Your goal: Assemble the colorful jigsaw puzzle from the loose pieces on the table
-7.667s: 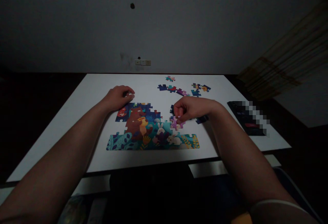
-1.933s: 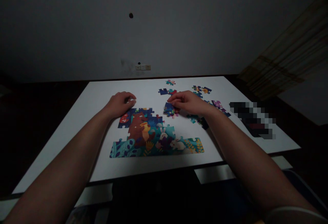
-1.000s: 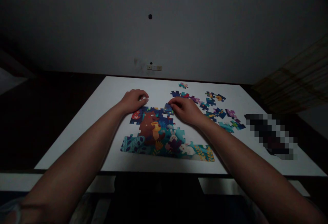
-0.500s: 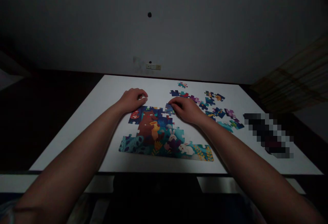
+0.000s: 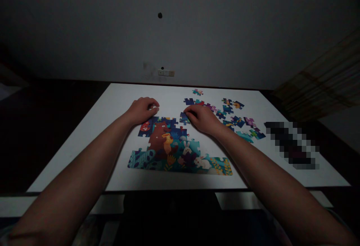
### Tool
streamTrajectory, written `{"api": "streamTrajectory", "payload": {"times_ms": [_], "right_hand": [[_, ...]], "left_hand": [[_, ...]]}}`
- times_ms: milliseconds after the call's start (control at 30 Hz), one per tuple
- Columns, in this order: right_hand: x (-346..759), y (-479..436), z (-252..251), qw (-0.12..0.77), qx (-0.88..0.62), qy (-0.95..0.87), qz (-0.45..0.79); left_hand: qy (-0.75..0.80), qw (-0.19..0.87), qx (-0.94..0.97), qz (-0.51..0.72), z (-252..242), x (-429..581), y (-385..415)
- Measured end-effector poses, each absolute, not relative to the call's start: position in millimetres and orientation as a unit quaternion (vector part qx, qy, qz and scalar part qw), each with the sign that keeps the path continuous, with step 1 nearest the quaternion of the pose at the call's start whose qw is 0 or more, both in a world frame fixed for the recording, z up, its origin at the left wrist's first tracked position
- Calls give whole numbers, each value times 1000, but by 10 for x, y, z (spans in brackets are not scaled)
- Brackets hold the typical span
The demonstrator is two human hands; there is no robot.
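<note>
On my feed, far left is the white table [image 5: 84, 156]. My left hand [image 5: 142, 110] sits curled and relaxed on it, fingertips just over the top edge of the part-built jigsaw puzzle [image 5: 165, 148], gripping nothing I can see. The puzzle lies flat mid-table, showing a bear and rabbits. My right hand [image 5: 203, 119] is over a dark blue jigsaw piece [image 5: 184, 118] just above the puzzle's upper right; fingers touch it, can't tell pinched or pressed. Loose pieces [image 5: 237, 121] lie scattered further right, then a pixelated dark object [image 5: 292, 144].
</note>
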State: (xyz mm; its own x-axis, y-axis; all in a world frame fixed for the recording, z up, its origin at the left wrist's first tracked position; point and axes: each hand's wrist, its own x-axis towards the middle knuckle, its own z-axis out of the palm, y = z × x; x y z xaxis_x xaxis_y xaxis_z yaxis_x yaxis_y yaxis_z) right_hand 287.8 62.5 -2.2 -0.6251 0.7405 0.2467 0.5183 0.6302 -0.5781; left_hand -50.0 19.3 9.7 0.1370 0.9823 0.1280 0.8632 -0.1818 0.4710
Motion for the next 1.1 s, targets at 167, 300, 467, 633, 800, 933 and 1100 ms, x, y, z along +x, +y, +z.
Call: {"api": "streamTrajectory", "payload": {"times_ms": [167, 300, 467, 633, 800, 933, 1100], "right_hand": [[2910, 593, 68, 216, -346, -884, 228], [3024, 565, 128, 184, -292, -914, 210], [3133, 597, 76, 153, -289, -932, 159], [3092, 597, 36, 151, -297, -931, 149], [3034, 563, 37, 157, -295, -931, 146], [3038, 574, 32, 155, -298, -929, 155], [3081, 608, 43, 146, -290, -931, 170]], "left_hand": [[624, 144, 740, 203, 97, -505, 200], [622, 144, 742, 204, 94, -506, 198], [623, 143, 740, 210, 79, -505, 198], [623, 138, 741, 210, 63, -514, 198], [622, 136, 743, 206, 63, -518, 196], [624, 133, 743, 203, 65, -514, 192], [624, 128, 744, 200, 59, -514, 194]]}}
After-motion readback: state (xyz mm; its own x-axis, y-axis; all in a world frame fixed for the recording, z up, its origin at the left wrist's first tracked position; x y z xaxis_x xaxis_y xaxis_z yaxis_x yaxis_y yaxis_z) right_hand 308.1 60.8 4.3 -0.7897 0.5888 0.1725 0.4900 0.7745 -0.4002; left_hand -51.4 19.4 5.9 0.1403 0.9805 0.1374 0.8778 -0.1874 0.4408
